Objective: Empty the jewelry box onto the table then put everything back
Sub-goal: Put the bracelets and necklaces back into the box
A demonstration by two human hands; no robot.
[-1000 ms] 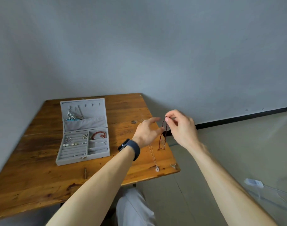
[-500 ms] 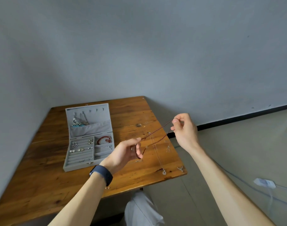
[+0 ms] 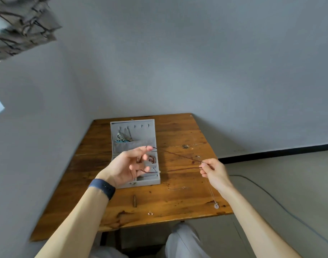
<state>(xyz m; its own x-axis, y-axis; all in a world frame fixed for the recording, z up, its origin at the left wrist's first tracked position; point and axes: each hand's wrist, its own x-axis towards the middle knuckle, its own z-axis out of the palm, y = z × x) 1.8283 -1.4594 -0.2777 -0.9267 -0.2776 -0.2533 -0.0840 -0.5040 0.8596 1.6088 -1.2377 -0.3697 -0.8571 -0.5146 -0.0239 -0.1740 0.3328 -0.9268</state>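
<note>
Over the jewelry box (image 3: 150, 181), my left hand (image 3: 126, 164) has swung in gripping the bead strand (image 3: 178, 155), right hand (image 3: 214, 172) pinching its tail: restowing likely.

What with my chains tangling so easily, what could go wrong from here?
1. The beaded necklace is stretched between the left hand and right hand, one end over the open jewelry box; lowered carelessly, it might snag pieces inside.
2. The silver pendant necklace lies by the table's right edge, below the right hand; a brush could sweep it off.
</note>
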